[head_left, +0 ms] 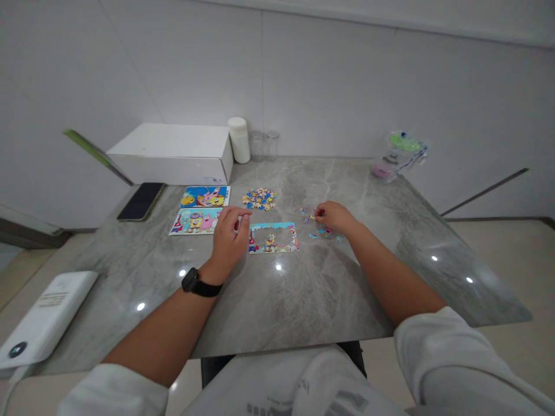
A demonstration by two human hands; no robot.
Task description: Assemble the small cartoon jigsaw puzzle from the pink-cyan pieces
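A partly assembled jigsaw puzzle (284, 250) lies flat in front of me, its border joined, with a yellow cartoon figure inside and bare table showing in the middle. My left hand (233, 232), a black watch on its wrist, is at the puzzle's left side over the edge of a picture card (191, 222). Its fingers are loosely bent and apart, with nothing visible in them. To the right of the puzzle, my right hand (336, 215) pinches a small puzzle piece among loose pieces (324, 232); the fingertips partly hide it.
A heap of puzzle pieces (259, 199) sits behind the puzzle, beside a second picture card (203, 196). Around the grey table (303, 306) are a phone (141, 201), white box (169, 141), white bottle (239, 140), two glasses (272, 145), plastic bag (396, 156) and white power bank (50, 318).
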